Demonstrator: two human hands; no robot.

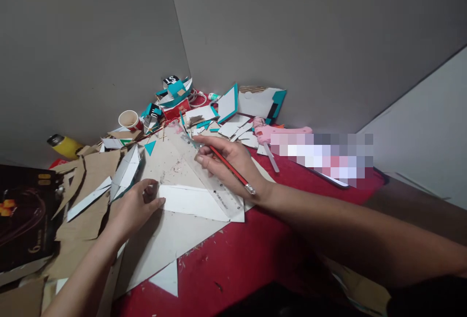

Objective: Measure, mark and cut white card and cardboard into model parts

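Observation:
My right hand (228,161) holds a red pencil (229,167) and presses down on a clear plastic ruler (215,183), which lies diagonally across a white cardboard piece (193,202). The pencil tip points toward the ruler's far end. My left hand (133,210) rests flat on the left end of that white piece, fingers together, pinning it to a large grey cardboard sheet (168,239) on the red table (233,258).
Cardboard scraps and teal-and-white offcuts (226,108) pile up toward the wall corner. A paper cup (128,119), a yellow bottle (65,146), a pink glue gun (272,134) and a dark box (22,215) at left surround the sheet. A white triangle (168,278) lies near the front.

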